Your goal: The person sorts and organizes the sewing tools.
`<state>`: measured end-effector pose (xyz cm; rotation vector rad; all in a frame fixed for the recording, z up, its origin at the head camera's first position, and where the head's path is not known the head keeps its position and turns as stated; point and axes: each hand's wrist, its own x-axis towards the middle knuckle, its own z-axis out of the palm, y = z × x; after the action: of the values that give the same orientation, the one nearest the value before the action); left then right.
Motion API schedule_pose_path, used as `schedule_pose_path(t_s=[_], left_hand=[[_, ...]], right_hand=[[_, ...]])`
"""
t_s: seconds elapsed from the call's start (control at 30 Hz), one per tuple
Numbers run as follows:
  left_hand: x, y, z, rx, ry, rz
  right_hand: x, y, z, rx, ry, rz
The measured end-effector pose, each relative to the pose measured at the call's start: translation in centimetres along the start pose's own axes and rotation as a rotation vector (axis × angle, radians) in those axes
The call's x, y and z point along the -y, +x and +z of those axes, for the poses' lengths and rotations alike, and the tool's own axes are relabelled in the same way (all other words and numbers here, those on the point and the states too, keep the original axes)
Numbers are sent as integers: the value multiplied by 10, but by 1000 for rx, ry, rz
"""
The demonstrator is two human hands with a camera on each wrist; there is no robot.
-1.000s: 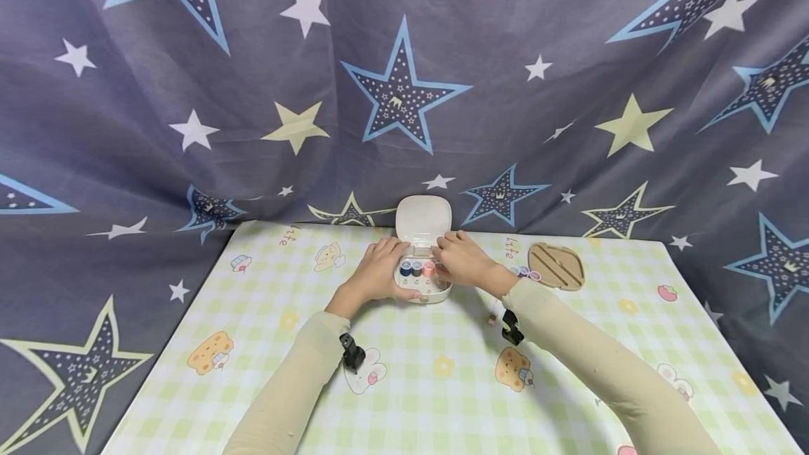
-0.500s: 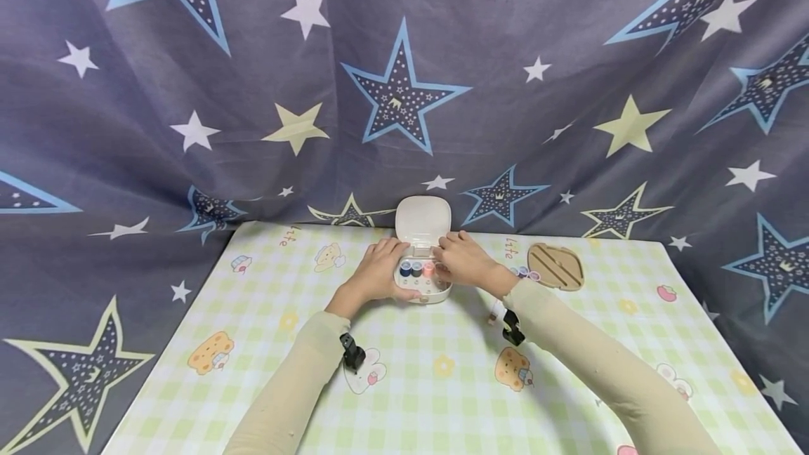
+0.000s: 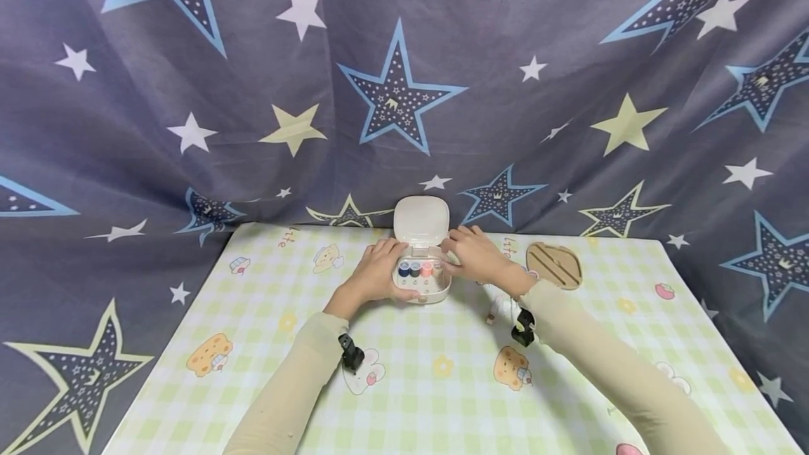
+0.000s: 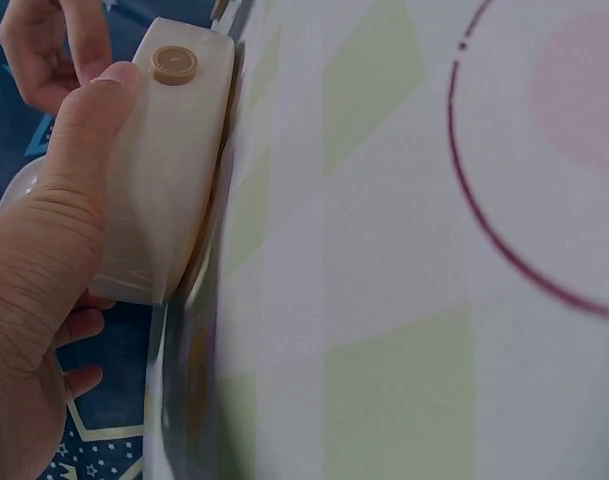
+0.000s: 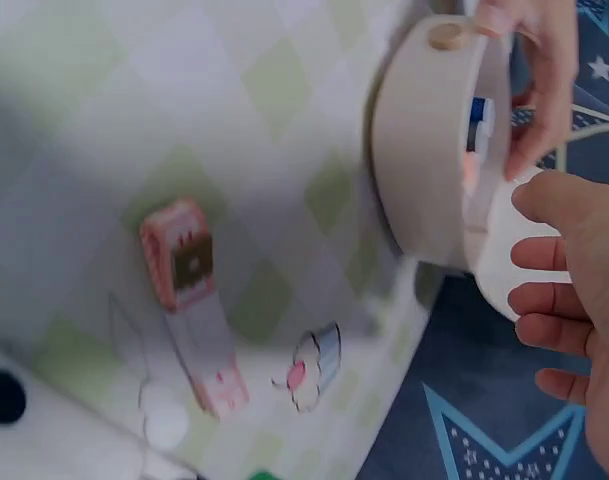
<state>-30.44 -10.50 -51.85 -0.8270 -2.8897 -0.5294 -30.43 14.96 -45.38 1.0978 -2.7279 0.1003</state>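
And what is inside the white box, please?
A dark blue spool, a greyish spool and a pink spool stand in a row, with small pegs in front. Something pale beside the pink one is unclear; the right hand partly covers that end.

White rounded box (image 5: pixel 420 140), lid (image 3: pixel 421 221) raised, coloured spools (image 3: pixel 415 269) in a row inside, on table (image 3: pixel 430 334)

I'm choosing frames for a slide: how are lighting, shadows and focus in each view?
Head view: brightly lit, a soft shadow beside the right sleeve on the checked tablecloth, thread spools small but distinct in colour; left wrist view: dimmer, the round button on the white sewing case fairly clear; right wrist view: also dim, the pink-and-white strip slightly blurred.
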Motion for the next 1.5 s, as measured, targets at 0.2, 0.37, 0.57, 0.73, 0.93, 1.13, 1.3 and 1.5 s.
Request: schedule_pose_path(t_s=[0.2, 0.37, 0.57, 0.73, 0.93, 1.13, 1.3, 1.5], left_hand=[[0, 1, 0, 8, -6, -8], [0, 1, 0, 19, -3, -17], [-1, -1, -2, 4, -17, -8], [-3, -2, -4, 4, -27, -8], [-2, -1, -3, 0, -18, -4], [0, 0, 0, 2, -18, -5], [1, 0, 1, 10, -15, -11], [1, 0, 2, -1, -14, -5]], right_hand=[[-16, -17, -16, -20, 46, 71], [-31, -33, -26, -58, 73, 90], [-48, -53, -30, -89, 80, 108], [-58, -70, -29, -65, 101, 139], [-66, -87, -25, -55, 97, 163], [-73, -97, -15, -27, 27, 184], [-78, -99, -6, 12, -15, 210], [-80, -98, 3, 34, -43, 223]])
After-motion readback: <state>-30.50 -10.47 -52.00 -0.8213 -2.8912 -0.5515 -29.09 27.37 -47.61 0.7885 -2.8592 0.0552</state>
